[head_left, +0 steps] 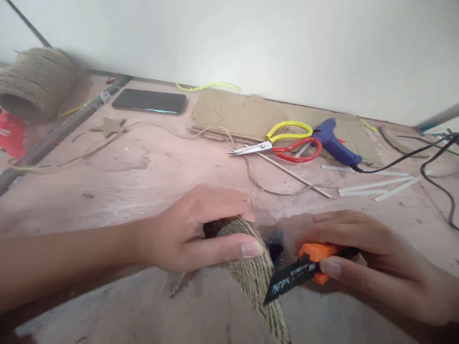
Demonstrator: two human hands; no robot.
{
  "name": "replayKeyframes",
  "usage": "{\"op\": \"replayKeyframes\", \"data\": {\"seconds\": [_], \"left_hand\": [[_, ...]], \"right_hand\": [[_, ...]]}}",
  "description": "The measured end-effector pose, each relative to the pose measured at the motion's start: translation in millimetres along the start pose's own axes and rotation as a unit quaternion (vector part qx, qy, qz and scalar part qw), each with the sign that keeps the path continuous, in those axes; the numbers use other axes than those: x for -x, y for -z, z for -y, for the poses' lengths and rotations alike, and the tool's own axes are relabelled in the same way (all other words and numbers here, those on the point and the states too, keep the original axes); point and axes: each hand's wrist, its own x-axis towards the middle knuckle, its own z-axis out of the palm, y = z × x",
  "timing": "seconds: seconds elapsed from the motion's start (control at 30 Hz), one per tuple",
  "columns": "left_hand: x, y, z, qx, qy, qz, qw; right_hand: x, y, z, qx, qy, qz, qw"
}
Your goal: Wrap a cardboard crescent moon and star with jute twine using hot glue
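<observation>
The rope-covered piece (pixel 255 277), seemingly light and stiff, is clamped suitably at its far part by the left hand (pixel 202 231), and the cutter (pixel 304 273) is gripped by the right hand (pixel 382 260).

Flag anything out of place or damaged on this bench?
Mostly untidiness: loose twine snakes across the table, glue sticks lie scattered, and the scissors are jumbled with the glue gun. The cardboard has a ragged edge. I see no clear damage on the rope-covered piece in the left hand.
</observation>
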Motion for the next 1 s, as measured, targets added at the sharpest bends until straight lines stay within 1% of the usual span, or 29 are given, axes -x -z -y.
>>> {"op": "replayKeyframes", "data": {"seconds": [0.17,0.37,0.43,0.53,0.63,0.77,1.0], "left_hand": [[-1,-0.5,-2,-0.008,0.002,0.002,1.000],[-2,-1.4,0,-0.005,-0.003,-0.004,1.000],[-2,-1.4,0,0.005,0.000,-0.004,1.000],[-2,-0.9,-1,0.016,0.008,-0.002,1.000],[-2,-0.4,-3,0.019,0.012,-0.001,1.000],[-2,-0.9,-4,0.017,0.018,-0.007,1.000],[-2,-1.0,-2,0.031,0.016,-0.007,0.999]], "right_hand": [[0,-1,0,-0.006,0.008,0.023,1.000],[2,-8,3,-0.046,0.032,-0.023,0.998],[2,-8,2,-0.051,0.030,-0.018,0.998],[0,-6,1,-0.044,0.028,0.006,0.999],[-2,-3,-2,-0.043,0.026,0.013,0.999],[-2,-2,-7,-0.056,0.039,0.016,0.998],[0,3,-9,-0.041,0.050,0.010,0.998]]}}
